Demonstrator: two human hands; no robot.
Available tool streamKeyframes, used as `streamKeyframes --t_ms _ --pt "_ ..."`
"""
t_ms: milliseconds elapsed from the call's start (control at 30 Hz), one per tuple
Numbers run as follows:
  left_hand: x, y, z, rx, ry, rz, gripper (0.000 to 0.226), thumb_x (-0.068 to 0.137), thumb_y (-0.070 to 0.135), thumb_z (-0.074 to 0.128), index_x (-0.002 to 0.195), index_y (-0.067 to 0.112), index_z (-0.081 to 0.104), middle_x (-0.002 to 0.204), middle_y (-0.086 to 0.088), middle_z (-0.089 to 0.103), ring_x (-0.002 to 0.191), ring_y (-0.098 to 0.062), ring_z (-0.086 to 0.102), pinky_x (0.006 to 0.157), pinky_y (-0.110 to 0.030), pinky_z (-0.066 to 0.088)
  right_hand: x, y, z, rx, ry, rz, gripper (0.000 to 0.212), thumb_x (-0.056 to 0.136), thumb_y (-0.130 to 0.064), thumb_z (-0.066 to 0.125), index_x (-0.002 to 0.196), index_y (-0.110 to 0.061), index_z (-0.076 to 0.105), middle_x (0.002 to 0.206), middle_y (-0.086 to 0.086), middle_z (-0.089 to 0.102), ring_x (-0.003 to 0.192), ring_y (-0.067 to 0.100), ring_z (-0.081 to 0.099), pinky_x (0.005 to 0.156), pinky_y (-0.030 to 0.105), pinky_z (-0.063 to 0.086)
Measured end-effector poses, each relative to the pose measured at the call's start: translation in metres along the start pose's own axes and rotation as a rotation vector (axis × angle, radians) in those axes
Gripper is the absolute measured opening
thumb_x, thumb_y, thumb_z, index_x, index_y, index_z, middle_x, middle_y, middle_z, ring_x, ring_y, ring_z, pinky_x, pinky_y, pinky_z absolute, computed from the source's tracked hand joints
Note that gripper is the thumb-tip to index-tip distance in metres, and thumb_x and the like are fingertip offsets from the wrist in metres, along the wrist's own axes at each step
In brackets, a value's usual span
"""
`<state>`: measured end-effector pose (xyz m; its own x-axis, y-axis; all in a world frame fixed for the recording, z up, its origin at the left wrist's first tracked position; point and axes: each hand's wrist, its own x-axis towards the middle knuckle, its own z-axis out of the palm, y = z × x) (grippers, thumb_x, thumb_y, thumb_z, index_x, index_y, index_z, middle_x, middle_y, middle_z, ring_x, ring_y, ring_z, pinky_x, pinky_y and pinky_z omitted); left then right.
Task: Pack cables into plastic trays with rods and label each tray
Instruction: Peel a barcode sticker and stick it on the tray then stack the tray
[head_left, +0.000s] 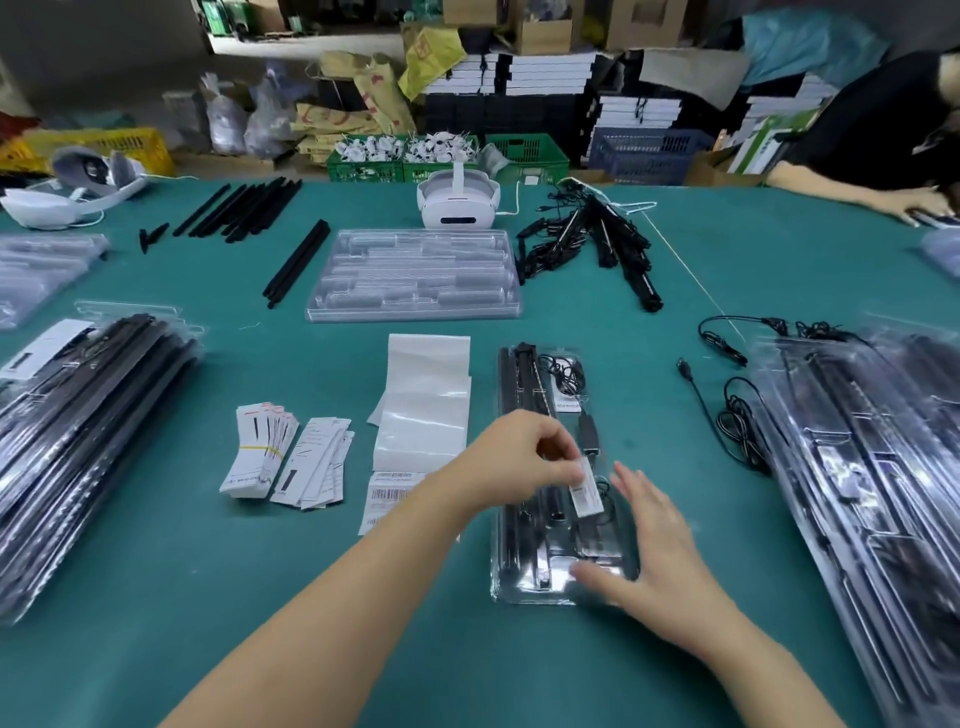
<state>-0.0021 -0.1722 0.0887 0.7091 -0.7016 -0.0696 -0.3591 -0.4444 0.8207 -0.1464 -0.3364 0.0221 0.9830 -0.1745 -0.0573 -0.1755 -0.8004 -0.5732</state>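
I see the left hand (524, 457) pinching a white label (586, 492) over the packed tray (550, 467) (rods and cable inside) on the green table (311, 597); the right hand (654, 556), fingers spread flat, rests on the tray's near end.

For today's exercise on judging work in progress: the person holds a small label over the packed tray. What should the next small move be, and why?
Probably lower the label and press it flat onto the packed tray. The left hand pinches the label just above the tray's clear cover, and the right hand rests open on the tray, steadying it. Rods and cable already lie inside, so labelling seems to be what remains.
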Motion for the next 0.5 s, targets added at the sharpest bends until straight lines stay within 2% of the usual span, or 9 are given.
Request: streamKeyframes --t_ms 33,100,167,233,400,500 --pt "0.002 -0.001 0.004 -0.027 -0.037 -0.016 0.009 0.082 0.024 0.08 0.084 0.019 0.073 0.076 0.003 0.071 0.067 -0.007 0.06 0.068 -0.026 0.052 -0.001 0.003 0.005 -0.047 -0.011 0.018 0.116 0.066 -0.087 0.054 0.156 -0.037 0.002 0.163 -0.013 0.012 0.151 0.01 0.0 0.124 0.036 0.007" --pt "0.006 -0.002 0.011 -0.052 -0.099 -0.042 0.011 0.08 0.022 0.082 0.08 0.021 0.071 0.067 0.009 0.067 0.06 -0.004 0.057 0.059 -0.017 0.046 -0.002 0.005 0.01 -0.059 0.008 0.051 0.121 0.061 -0.092 0.051 0.155 -0.04 -0.004 0.164 -0.015 0.009 0.151 0.008 -0.004 0.122 0.034 0.009" --pt "0.011 -0.003 0.017 -0.016 -0.139 -0.057 0.013 0.079 0.021 0.083 0.08 0.022 0.07 0.066 0.011 0.065 0.057 -0.002 0.056 0.058 -0.014 0.044 -0.001 0.004 0.01 -0.076 0.045 0.023 0.12 0.061 -0.093 0.049 0.156 -0.037 0.002 0.161 -0.017 0.015 0.14 -0.013 -0.016 0.12 0.03 0.01" --pt "0.016 -0.002 0.023 0.025 -0.162 -0.065 0.014 0.078 0.021 0.084 0.084 0.019 0.071 0.068 0.01 0.064 0.059 -0.003 0.056 0.061 -0.017 0.044 0.0 0.004 0.011 -0.116 0.075 -0.012 0.12 0.062 -0.094 0.046 0.157 -0.031 0.008 0.157 -0.019 0.021 0.12 -0.03 -0.032 0.117 0.026 0.006" --pt "0.022 -0.001 0.032 0.083 -0.176 -0.059 0.017 0.078 0.023 0.084 0.087 0.018 0.07 0.069 0.01 0.063 0.057 -0.002 0.055 0.059 -0.016 0.043 0.0 0.0 0.011 -0.14 0.083 -0.013 0.119 0.063 -0.092 0.047 0.157 -0.028 0.013 0.143 -0.029 0.018 0.112 -0.033 -0.036 0.115 0.024 0.005" --pt "0.025 -0.001 0.037 0.109 -0.181 -0.063 0.019 0.078 0.024 0.084 0.09 0.015 0.072 0.071 0.009 0.065 0.058 -0.001 0.055 0.057 -0.014 0.043 0.0 -0.001 0.01 -0.14 0.082 -0.013 0.118 0.063 -0.09 0.048 0.157 -0.026 0.014 0.141 -0.029 0.018 0.111 -0.034 -0.036 0.115 0.025 0.005"
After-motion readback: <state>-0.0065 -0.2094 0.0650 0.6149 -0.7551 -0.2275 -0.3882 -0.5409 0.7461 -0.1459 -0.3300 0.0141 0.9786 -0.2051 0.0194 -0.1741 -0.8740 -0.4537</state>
